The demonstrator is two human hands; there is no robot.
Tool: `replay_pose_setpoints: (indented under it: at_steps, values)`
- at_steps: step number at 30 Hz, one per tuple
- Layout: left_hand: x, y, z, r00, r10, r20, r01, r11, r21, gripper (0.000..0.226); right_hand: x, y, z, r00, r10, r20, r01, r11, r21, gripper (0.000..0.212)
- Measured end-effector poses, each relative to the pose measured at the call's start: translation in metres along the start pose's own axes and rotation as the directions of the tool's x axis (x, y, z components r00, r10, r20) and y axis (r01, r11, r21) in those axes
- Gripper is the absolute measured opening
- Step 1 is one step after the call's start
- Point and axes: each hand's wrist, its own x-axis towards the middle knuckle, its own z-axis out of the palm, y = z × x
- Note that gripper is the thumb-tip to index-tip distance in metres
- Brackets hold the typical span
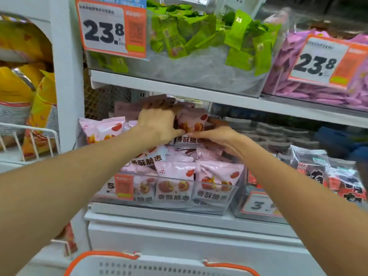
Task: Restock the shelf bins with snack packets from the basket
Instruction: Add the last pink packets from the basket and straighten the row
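A clear plastic bin (219,204) on the lower shelf is heaped with pink snack packets (175,186) printed with red fruit. Both my hands are up at the back of the heap, on either side of one upright pink packet (192,124). My left hand (157,124) grips it from the left with curled fingers and the thumb under it. My right hand (215,136) holds its lower right side, fingers reaching behind. The white basket with an orange rim (107,255) shows at the bottom edge; its inside is hidden.
Above, a clear bin of green packets (199,36) and one of purple packets (318,90) carry 23.8 price tags (111,30). Right of the pink bin stands a bin of dark packets (328,180). Yellow bags (23,92) fill a wire rack at left.
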Motion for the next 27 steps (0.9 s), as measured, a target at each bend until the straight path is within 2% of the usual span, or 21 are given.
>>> replay_pose_setpoints:
  at_steps: [4, 7, 10, 14, 16, 19, 23, 27]
  values:
    - [-0.001, 0.001, 0.007, 0.994, 0.000, -0.111, -0.010, 0.996, -0.091, 0.076, 0.006, 0.001, 0.007, 0.994, -0.071, -0.084, 0.081, 0.988, 0.132, 0.075]
    - [0.002, 0.000, 0.013, 0.999, -0.006, -0.050, 0.004, 0.999, -0.039, 0.083, 0.008, 0.001, 0.013, 0.997, -0.051, -0.064, 0.060, 0.988, 0.144, 0.069]
    - [0.010, 0.004, 0.011, 0.999, -0.032, -0.006, 0.032, 0.999, -0.026, 0.078, 0.006, -0.002, 0.009, 1.000, -0.005, -0.020, 0.006, 0.997, 0.078, 0.061]
    - [0.019, 0.007, 0.003, 0.986, -0.088, 0.145, 0.090, 0.996, -0.008, 0.072, 0.004, -0.002, 0.011, 0.988, -0.053, -0.143, 0.053, 0.999, 0.001, 0.035]
    - [0.016, 0.009, 0.004, 0.978, -0.099, 0.183, 0.106, 0.994, -0.028, 0.073, 0.002, 0.002, 0.018, 0.977, -0.089, -0.191, 0.077, 0.994, -0.073, 0.030]
    - [0.008, 0.013, 0.008, 0.993, -0.088, 0.076, 0.094, 0.993, -0.075, 0.075, 0.002, 0.005, 0.023, 0.970, -0.070, -0.231, 0.048, 0.994, -0.098, 0.030]
    - [0.006, 0.015, 0.010, 1.000, -0.030, -0.007, 0.031, 0.997, 0.073, 0.059, 0.000, 0.004, 0.018, 0.965, -0.039, -0.259, 0.026, 0.998, -0.053, 0.035]
    - [0.005, 0.015, -0.001, 0.996, 0.045, -0.071, -0.031, 0.982, 0.184, 0.056, -0.008, 0.006, 0.016, 0.983, -0.018, -0.184, 0.010, 0.999, -0.042, 0.037]
